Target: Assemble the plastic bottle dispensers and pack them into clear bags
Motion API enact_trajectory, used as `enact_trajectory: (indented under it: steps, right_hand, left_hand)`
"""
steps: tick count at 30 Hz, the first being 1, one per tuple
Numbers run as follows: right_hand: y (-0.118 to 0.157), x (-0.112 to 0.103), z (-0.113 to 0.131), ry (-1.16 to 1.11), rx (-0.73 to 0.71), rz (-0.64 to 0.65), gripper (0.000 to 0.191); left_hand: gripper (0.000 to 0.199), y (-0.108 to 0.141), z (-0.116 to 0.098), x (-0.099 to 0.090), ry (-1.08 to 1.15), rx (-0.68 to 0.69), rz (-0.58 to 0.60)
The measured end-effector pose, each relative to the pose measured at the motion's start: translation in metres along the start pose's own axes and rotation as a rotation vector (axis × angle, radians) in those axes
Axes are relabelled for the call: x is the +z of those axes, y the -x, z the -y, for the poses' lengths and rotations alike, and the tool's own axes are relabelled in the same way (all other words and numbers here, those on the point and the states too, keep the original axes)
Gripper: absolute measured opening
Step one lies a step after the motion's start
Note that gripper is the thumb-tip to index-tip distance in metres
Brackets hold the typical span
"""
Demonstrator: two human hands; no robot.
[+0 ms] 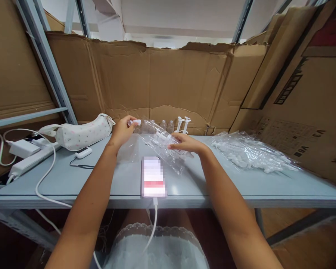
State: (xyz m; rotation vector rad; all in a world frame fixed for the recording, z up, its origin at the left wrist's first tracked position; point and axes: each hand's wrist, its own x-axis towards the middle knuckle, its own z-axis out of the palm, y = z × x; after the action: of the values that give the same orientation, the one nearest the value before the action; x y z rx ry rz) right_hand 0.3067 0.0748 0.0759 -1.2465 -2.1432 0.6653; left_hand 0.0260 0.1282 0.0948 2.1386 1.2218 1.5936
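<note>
My left hand point(121, 132) is closed on a small white cylindrical piece point(135, 122), perhaps a cap, raised over the far part of the table. My right hand point(188, 143) grips a clear plastic bag point(149, 136) in which a clear tubular item with a white part point(164, 136) lies slanted. The bag's left end reaches close to the white piece. Behind my right hand, two small clear bottles point(170, 125) stand beside white plunger-like parts point(186, 125). A phone point(154, 177) with a blurred screen lies nearer to me.
At right lies a large clear bag of white plastic parts point(252, 153). To the left are a white patterned pouch point(85, 132), a small white device point(83, 152) and a power strip point(33, 160) with cables. Cardboard point(168, 82) walls the back; a white cable point(154, 220) hangs from the phone.
</note>
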Motion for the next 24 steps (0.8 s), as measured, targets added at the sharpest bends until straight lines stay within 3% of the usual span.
enact_trajectory:
  steps: [7, 10, 14, 19, 21, 24]
  right_hand:
    - [-0.001, 0.005, -0.003, -0.007, -0.074, -0.007, 0.032]
    - [-0.002, 0.006, -0.005, -0.021, -0.081, -0.005, 0.033]
    - [-0.002, 0.007, -0.007, 0.009, -0.049, -0.009, 0.039]
    - [-0.002, 0.007, -0.007, -0.011, -0.065, -0.006, 0.038]
    - [-0.003, 0.007, -0.008, -0.023, -0.083, -0.014, 0.038]
    - [-0.004, 0.007, -0.008, -0.003, -0.09, -0.076, 0.04]
  left_hand:
    - [0.022, 0.003, 0.007, -0.01, -0.162, 0.055, 0.409]
    - [0.026, 0.003, 0.008, -0.011, -0.202, 0.062, 0.451]
    - [0.033, 0.005, 0.007, -0.01, -0.162, 0.047, 0.417]
    - [0.036, 0.005, 0.003, -0.006, 0.12, -0.016, 0.377]
    - [0.032, 0.005, 0.0, -0.004, 0.176, 0.004, 0.279]
    - [0.024, 0.003, -0.005, -0.003, 0.142, 0.112, -0.034]
